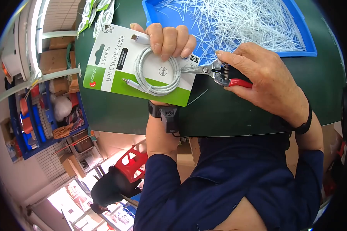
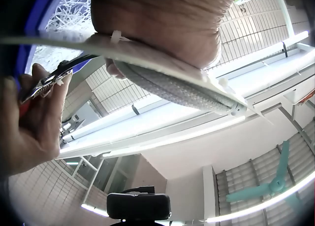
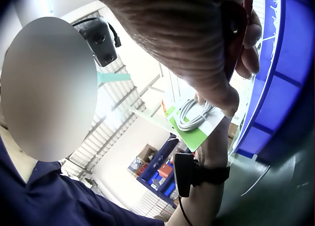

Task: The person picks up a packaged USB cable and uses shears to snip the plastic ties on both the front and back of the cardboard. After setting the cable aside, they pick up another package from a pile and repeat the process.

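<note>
A green and white card (image 1: 117,73) with a coiled white cable (image 1: 158,86) on its front is held up by my left hand (image 1: 169,40), whose fingers curl over the card's top edge. My right hand (image 1: 268,79) grips red-handled cutters (image 1: 241,82); their tips touch the coil's right side. In the left wrist view the card is seen edge-on, with the braided cable (image 2: 172,93) below it and the cutters (image 2: 54,78) at its left. The right wrist view shows the coil (image 3: 189,115) beyond my right hand (image 3: 182,38), which partly hides the cutters (image 3: 236,38).
A blue tray (image 1: 312,48) full of thin white ties (image 1: 254,25) stands at the back of the dark green table (image 1: 235,119). One loose tie (image 1: 198,97) lies near the card. More packaged cables (image 1: 98,15) are at the back left. A person sits by a red chair (image 1: 131,163).
</note>
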The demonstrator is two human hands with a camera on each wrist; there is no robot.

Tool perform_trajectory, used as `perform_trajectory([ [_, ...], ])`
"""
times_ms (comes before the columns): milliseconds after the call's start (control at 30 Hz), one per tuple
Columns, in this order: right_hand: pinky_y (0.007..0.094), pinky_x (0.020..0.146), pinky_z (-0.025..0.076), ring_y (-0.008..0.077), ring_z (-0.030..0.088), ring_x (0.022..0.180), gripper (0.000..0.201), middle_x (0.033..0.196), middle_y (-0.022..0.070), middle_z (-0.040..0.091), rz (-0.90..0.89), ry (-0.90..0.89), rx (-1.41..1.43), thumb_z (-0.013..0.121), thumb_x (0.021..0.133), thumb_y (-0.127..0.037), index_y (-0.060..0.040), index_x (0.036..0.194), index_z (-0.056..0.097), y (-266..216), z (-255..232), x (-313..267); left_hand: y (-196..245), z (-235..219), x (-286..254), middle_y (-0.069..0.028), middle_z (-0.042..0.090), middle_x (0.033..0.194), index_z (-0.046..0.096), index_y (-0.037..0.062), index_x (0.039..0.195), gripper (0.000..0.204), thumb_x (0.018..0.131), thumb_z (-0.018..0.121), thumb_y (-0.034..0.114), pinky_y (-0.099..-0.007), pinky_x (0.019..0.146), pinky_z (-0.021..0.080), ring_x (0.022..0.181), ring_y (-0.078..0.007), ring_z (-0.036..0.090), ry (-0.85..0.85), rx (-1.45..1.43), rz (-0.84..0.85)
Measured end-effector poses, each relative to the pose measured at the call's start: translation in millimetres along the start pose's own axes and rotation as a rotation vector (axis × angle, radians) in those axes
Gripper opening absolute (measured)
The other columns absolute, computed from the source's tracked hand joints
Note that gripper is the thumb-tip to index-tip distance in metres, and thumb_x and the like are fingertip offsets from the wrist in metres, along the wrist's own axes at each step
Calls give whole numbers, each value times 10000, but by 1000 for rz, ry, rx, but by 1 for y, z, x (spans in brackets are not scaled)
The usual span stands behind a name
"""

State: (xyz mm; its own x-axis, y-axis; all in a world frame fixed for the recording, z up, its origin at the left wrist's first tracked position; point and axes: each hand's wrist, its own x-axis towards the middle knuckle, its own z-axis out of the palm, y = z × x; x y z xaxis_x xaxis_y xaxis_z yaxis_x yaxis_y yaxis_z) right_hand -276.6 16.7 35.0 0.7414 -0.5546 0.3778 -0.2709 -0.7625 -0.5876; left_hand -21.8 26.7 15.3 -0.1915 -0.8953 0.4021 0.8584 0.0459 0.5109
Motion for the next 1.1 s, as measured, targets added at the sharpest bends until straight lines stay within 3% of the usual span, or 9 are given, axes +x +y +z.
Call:
perform_trajectory([
  [133,397,724,561,300,676,860,650,995,122,666,-13,39,9,871,714,-21,-76,1336,692,0,3,0,-5,-5,-1,7,413,641,522,129,771,637,1186,188,478,-341,716,423,706,-159,351,-17,-152,22],
  [233,391,714,555,296,671,851,634,987,120,663,-26,49,2,857,726,-4,-67,1335,690,1,3,-1,-9,0,-3,3,466,609,525,130,725,575,1174,305,414,-312,682,423,685,-143,378,100,-213,14],
  [400,388,709,551,288,668,851,611,974,124,660,-9,7,-23,840,740,15,-58,1328,691,0,-4,-3,-13,2,-4,7,451,603,523,131,726,554,1171,332,399,-311,672,415,680,-146,371,121,-186,30],
  [533,380,717,549,295,660,824,628,944,125,648,61,-56,-38,848,730,5,-47,1332,677,4,-11,-2,-19,8,-4,13,430,598,506,135,719,551,1174,337,394,-310,684,407,676,-147,359,244,-264,102],
  [633,365,736,555,295,662,808,601,944,123,652,68,112,79,875,749,-31,-36,1307,653,8,-1,5,-28,5,-3,2,431,620,481,138,720,531,1181,333,358,-301,742,413,687,-149,352,272,-335,135],
  [667,365,736,555,295,662,808,601,944,123,652,76,105,63,875,749,-31,-36,1307,653,8,1,7,-33,8,-3,2,431,620,481,138,720,531,1181,333,358,-301,742,413,687,-149,352,266,-353,135],
  [767,356,754,562,292,685,818,548,974,127,667,131,96,390,899,778,-69,-26,1249,622,6,8,12,-47,26,-2,-9,432,661,457,135,742,503,1188,319,322,-293,829,428,716,-149,378,436,-272,138],
  [933,354,763,567,278,709,847,486,995,129,680,64,109,361,902,805,-80,-28,1182,600,6,22,15,-64,26,-12,13,468,674,535,141,782,565,1195,268,420,-339,868,456,724,-156,404,333,-379,88],
  [1100,350,755,564,278,711,825,452,958,124,676,38,109,409,889,812,-59,-37,1147,587,8,24,15,-67,37,-20,14,473,677,536,147,780,571,1194,264,432,-365,985,442,728,-160,401,441,-365,29],
])
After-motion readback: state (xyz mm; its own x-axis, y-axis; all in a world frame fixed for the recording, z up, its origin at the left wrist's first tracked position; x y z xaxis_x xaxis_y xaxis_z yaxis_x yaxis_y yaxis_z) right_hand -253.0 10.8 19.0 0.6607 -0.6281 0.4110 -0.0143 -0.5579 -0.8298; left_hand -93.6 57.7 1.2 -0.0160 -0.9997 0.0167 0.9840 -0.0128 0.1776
